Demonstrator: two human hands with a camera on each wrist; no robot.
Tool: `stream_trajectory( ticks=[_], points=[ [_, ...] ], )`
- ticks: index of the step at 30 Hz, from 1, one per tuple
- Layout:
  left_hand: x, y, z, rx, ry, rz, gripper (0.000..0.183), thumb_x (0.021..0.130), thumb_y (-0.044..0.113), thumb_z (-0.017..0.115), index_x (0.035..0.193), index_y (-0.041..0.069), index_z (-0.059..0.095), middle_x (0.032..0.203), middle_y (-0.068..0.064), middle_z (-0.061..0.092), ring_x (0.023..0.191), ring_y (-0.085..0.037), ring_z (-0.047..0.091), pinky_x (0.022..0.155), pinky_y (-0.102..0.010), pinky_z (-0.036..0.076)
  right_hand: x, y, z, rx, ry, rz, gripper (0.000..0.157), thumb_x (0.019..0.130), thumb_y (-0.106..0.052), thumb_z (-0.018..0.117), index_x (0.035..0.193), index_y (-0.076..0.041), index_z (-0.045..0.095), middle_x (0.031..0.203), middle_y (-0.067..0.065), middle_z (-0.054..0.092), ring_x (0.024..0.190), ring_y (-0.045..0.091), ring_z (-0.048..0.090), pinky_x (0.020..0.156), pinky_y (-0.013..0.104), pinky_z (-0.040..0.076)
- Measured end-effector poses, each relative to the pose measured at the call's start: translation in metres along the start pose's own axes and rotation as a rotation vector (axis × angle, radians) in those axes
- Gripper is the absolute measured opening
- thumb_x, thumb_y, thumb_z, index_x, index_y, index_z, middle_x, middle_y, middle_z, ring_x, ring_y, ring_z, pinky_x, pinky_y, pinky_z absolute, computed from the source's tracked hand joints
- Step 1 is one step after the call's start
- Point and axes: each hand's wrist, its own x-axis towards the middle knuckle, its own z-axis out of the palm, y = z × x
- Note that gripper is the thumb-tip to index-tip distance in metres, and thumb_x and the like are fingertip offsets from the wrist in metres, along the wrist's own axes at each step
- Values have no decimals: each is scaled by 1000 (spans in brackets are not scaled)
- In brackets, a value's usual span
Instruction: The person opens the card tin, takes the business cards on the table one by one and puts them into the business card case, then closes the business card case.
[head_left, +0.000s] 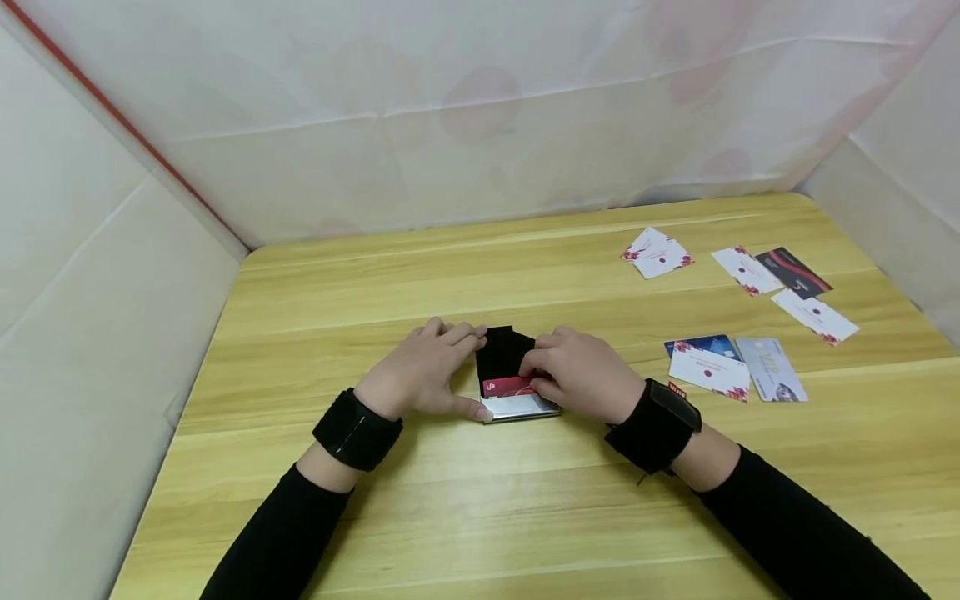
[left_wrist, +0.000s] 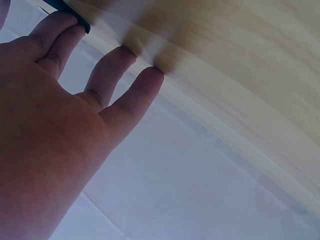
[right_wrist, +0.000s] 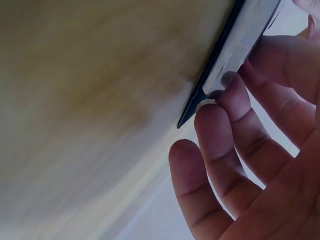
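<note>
A card case (head_left: pixel 521 407), black with a silver front, lies on the table with its black lid (head_left: pixel 499 354) folded back. A red card (head_left: pixel 504 387) with a white mark sits across it, just above the silver part. My left hand (head_left: pixel 431 367) holds the case at its left side, thumb on the near corner and fingers by the lid. Curled at the card's right end, my right hand (head_left: pixel 581 373) pinches it and covers that end. From the right wrist, the case's silver side (right_wrist: pixel 235 55) shows beside the fingertips (right_wrist: pixel 212 120).
On the table (head_left: pixel 360 300), white floral cards (head_left: pixel 657 252) lie at the back right. Nearby are a black card (head_left: pixel 797 272) and more white cards (head_left: pixel 813 314). Closer in, a white card (head_left: pixel 705 369) overlaps a blue card (head_left: pixel 722 345), beside a silver card (head_left: pixel 771 369). Pale curtains surround the table.
</note>
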Motion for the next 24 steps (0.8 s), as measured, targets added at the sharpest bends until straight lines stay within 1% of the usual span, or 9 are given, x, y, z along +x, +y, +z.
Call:
stream_trajectory(
  ticks=[5,11,14,16,18,21,22,24],
  points=[
    [2,1,2,-5,8,11,104,65,86,50,142,16,44,148,9,31,111,-20,36,96,-42,36,-3,0,1,-15,-19,22,6,84,-19,68,89,-22,70,86,-7,60,78,14,49,66,33,47],
    [4,1,3,1,1,16,105,65,87,48,142,16,44,148,9,30,112,-20,35,96,-42,36,-5,1,1,-12,-29,17,6,86,-21,64,89,-22,70,86,-9,60,77,13,48,68,32,46],
    [4,1,4,0,1,17,104,65,87,48,142,16,44,149,9,30,112,-20,35,96,-42,36,-5,1,0,-14,-37,14,6,87,-24,63,88,-23,69,85,-10,57,76,12,47,67,31,46],
    [4,0,4,-7,4,17,104,65,86,48,142,15,44,148,9,30,112,-20,35,96,-42,36,-5,1,0,-10,-37,16,5,86,-26,64,87,-24,68,84,-10,54,74,11,47,64,30,45],
    [3,0,4,-15,10,22,104,66,86,50,141,15,44,148,8,31,112,-21,35,96,-43,36,-6,2,-2,-5,-40,36,5,85,-29,66,88,-25,68,84,-9,51,70,9,46,60,29,44],
    [1,-2,5,-27,22,24,103,66,85,51,141,14,45,147,7,33,113,-22,35,96,-44,36,-6,9,-6,1,-40,80,13,84,-34,69,94,-25,68,85,-6,49,64,8,46,53,28,42],
    [1,-2,5,-32,25,25,103,66,84,52,141,14,45,147,7,33,113,-22,35,95,-45,36,-7,13,-8,0,-42,99,16,83,-34,69,96,-25,68,85,-6,50,63,8,47,52,28,42],
    [0,-3,6,-32,25,23,104,66,85,52,141,14,45,147,7,33,113,-23,36,96,-45,36,-8,25,-16,9,-54,149,21,83,-31,69,102,-23,68,88,-5,54,68,10,50,55,30,44]
  ],
)
